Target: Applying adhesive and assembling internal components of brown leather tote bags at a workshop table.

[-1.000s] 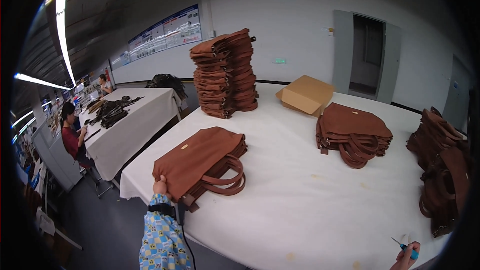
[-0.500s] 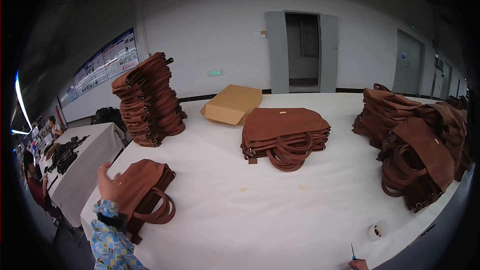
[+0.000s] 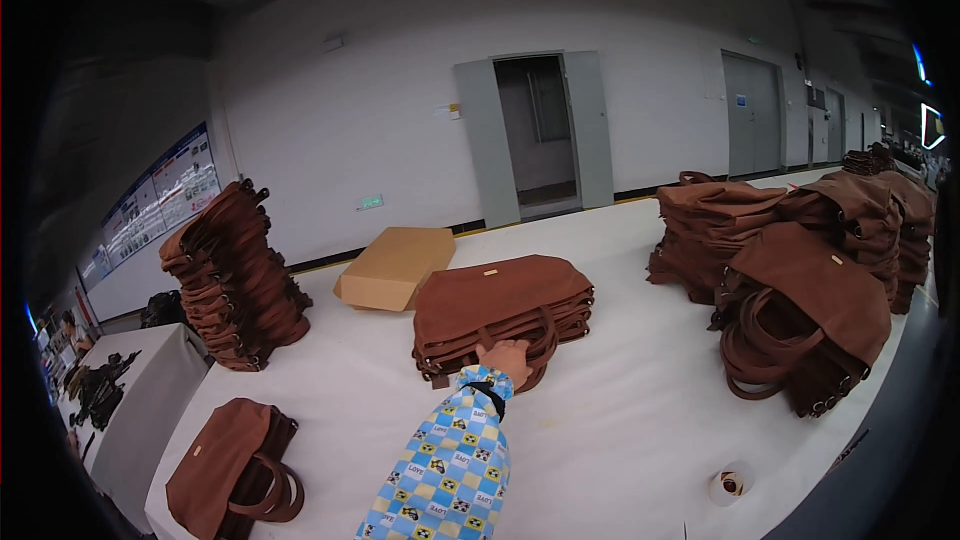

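Note:
A short stack of brown handbags lies in the middle of the white table, its looped handles toward me. My left hand reaches to its front side, fingers bent around the handles of the handbags; the patterned blue sleeve ends in a dark band at the wrist. What exactly sits under the fingers is partly hidden. A single brown handbag lies flat at the near left. My right hand is out of view; only a thin dark tip shows at the lower edge.
At the far left rises a tall stack of brown bags, with a cardboard box beside it. More brown bags are heaped on the right. A tape roll lies near the right edge of the white table.
My left hand has left the near-left handbag and come across to the middle stack's handles. My right hand with its thin pointed tool has dropped out of view. The view has turned right.

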A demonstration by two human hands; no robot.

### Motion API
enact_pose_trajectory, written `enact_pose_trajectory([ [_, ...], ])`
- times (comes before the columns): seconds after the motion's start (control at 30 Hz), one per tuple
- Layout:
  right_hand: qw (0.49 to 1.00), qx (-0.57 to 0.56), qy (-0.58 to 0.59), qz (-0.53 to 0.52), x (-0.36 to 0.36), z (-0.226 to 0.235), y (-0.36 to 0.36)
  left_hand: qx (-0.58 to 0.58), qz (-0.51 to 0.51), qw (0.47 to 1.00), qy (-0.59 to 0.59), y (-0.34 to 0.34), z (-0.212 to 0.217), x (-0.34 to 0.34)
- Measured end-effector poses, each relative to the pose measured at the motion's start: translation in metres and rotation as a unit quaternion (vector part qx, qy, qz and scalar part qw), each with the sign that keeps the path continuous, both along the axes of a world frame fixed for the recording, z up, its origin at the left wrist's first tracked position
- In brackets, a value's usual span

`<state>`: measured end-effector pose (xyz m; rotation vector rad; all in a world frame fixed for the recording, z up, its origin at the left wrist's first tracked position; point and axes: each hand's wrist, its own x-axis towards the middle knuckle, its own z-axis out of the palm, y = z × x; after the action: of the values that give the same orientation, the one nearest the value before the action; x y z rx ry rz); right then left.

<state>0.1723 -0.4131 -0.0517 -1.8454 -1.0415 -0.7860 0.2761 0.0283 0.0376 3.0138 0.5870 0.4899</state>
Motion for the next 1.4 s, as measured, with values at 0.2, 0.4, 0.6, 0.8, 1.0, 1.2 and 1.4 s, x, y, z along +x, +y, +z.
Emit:
enact_pose_trajectory([
  [0.2,0.999,-0.012,0.001,0.029,-0.002,0.006,-0.006,0.016,-0.005,1.0,-0.025,-0.005,0.039,-0.058],
  [0.4,1.0,0.01,-0.026,0.006,0.007,-0.021,-0.01,-0.057,-0.142,0.988,0.016,-0.104,0.072,-0.202],
  [0.6,0.899,0.278,0.336,0.029,-0.003,-0.006,0.002,-0.243,-0.191,0.95,0.043,-0.21,0.07,-0.309],
  [0.8,0.976,0.153,0.091,0.122,-0.03,0.032,-0.016,-0.397,-0.06,0.915,-0.049,-0.226,0.076,-0.339],
  [1.0,0.979,0.03,0.125,0.162,-0.046,0.041,0.015,-0.391,-0.024,0.841,-0.373,-0.204,-0.005,-0.329],
  [1.2,0.979,0.043,0.144,0.139,-0.039,0.027,0.031,0.067,-0.093,0.936,-0.333,-0.216,0.013,-0.351],
  [1.4,0.987,-0.012,0.111,0.114,-0.029,0.032,0.05,-0.031,0.044,0.991,-0.12,-0.232,0.014,-0.361],
])
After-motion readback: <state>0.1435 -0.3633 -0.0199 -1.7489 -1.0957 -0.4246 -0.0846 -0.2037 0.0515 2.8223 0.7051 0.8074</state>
